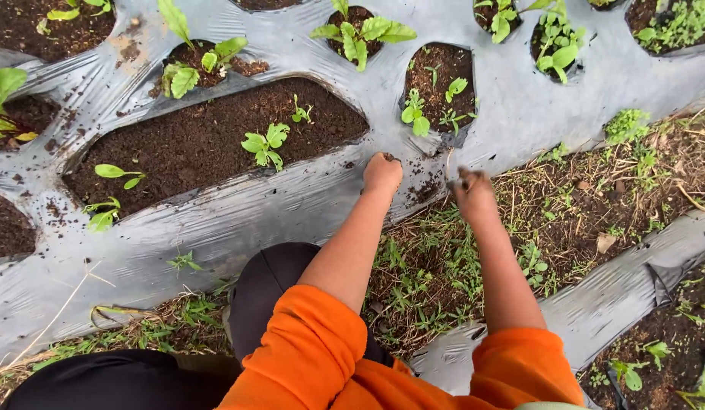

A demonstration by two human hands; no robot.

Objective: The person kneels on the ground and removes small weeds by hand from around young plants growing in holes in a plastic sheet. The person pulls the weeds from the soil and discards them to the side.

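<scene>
My left hand (383,171) rests on the grey plastic mulch sheet (238,212), fingers curled under and dirty with soil. My right hand (472,190) hovers at the sheet's lower edge, blurred, fingers bunched and soil-covered; whether it holds anything is unclear. Just beyond both hands is a long cut-out of dark soil (193,144) with small green seedlings (266,144). A smaller hole with seedlings (432,99) lies directly ahead of the right hand. Both arms wear pushed-up orange sleeves.
More planting holes with leafy seedlings (360,34) line the far side of the sheet. A weedy, straw-strewn path (580,205) runs under my right arm. A second plastic sheet (611,296) lies at lower right. My dark-trousered knee (269,288) is below.
</scene>
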